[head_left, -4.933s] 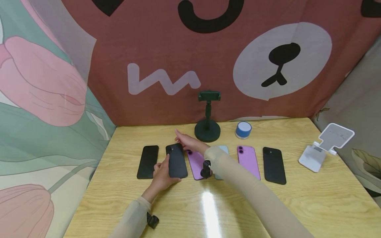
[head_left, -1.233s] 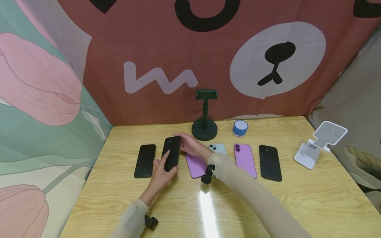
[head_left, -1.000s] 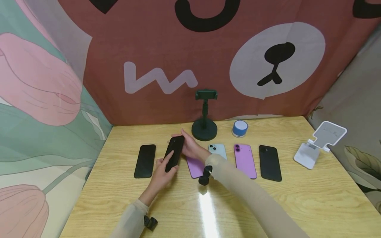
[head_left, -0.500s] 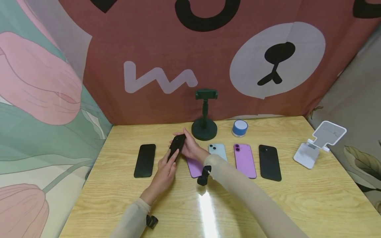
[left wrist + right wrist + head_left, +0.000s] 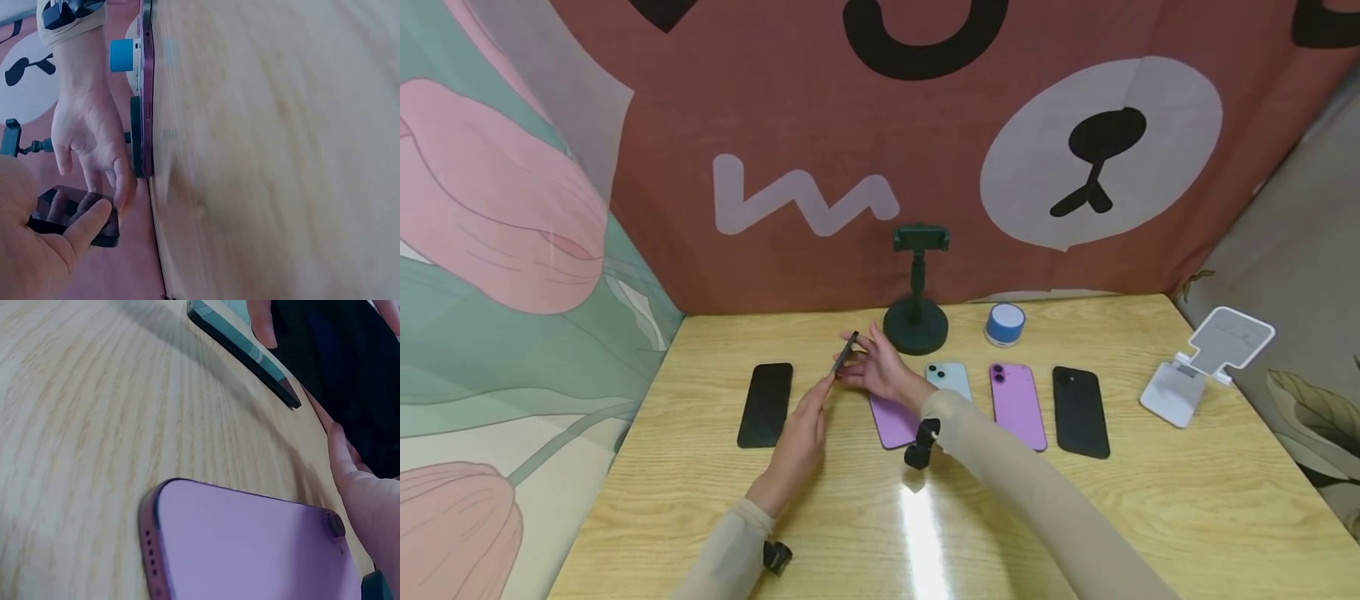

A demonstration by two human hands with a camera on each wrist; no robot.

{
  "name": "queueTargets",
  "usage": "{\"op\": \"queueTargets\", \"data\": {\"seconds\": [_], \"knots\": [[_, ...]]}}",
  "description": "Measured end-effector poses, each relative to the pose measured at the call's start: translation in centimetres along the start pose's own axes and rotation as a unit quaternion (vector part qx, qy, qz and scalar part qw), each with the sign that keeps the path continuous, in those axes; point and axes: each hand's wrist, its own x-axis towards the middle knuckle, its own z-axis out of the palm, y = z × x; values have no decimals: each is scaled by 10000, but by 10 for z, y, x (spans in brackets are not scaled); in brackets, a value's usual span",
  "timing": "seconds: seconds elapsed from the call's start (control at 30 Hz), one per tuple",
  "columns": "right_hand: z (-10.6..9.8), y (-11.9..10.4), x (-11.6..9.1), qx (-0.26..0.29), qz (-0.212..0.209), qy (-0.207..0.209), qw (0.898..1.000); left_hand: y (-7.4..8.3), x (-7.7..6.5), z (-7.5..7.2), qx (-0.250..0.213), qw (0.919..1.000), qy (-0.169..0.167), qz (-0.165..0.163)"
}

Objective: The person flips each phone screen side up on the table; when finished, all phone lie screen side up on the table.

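Observation:
My left hand (image 5: 801,435) holds a black phone (image 5: 845,355) by its near end, above the table. In the head view the phone stands almost edge-on. My right hand (image 5: 883,367) is at the phone's right side, thumb raised and fingers extended. In the left wrist view those fingers reach to the far edge of the dark phone (image 5: 107,236), and the left thumb lies over its glossy face. The right wrist view has the phone's dark face (image 5: 350,369) close up, with fingertips at its edges. Beneath the right hand a purple phone (image 5: 892,423) lies partly covered.
Left lies a black phone (image 5: 765,406). Rightward lie a light blue phone (image 5: 951,379), partly behind the sleeve, another purple phone (image 5: 1019,408) and a black phone (image 5: 1081,412). A dark green phone stand (image 5: 916,325), a blue-and-white cylinder (image 5: 1005,325) and a white folding stand (image 5: 1176,392) stand beyond.
The black phone was lifted off the table from between its neighbours. It has since been turned from showing its back to nearly edge-on, while the right hand's fingers spread beside it.

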Motion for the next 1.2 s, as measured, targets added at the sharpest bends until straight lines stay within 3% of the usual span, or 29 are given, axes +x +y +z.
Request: {"op": "queueTargets", "data": {"seconds": [0.1,0.27,0.5,0.67,0.8,0.9,1.2], "knots": [[-2,1,-1,-27,76,-25,10000,-1,0,-3,-45,10000,50,-74],[-5,2,-4,-78,160,90,9998,-3,2,-6,-542,9973,253,-433],[-10,0,-6,-327,231,-135,9991,-10,4,-13,-1269,9849,388,-1116],[-11,-3,-8,-379,270,-350,9983,-18,2,-13,-2024,9622,201,-1808],[-12,-4,-9,-436,261,-364,9980,-21,2,-13,-2737,9393,-6,-2067],[-12,-6,-9,-523,268,-322,9978,-22,2,-13,-3068,9265,-186,-2172],[-15,-9,-12,-541,311,-393,9973,-18,4,-11,-3304,9041,-388,-2683]]}}
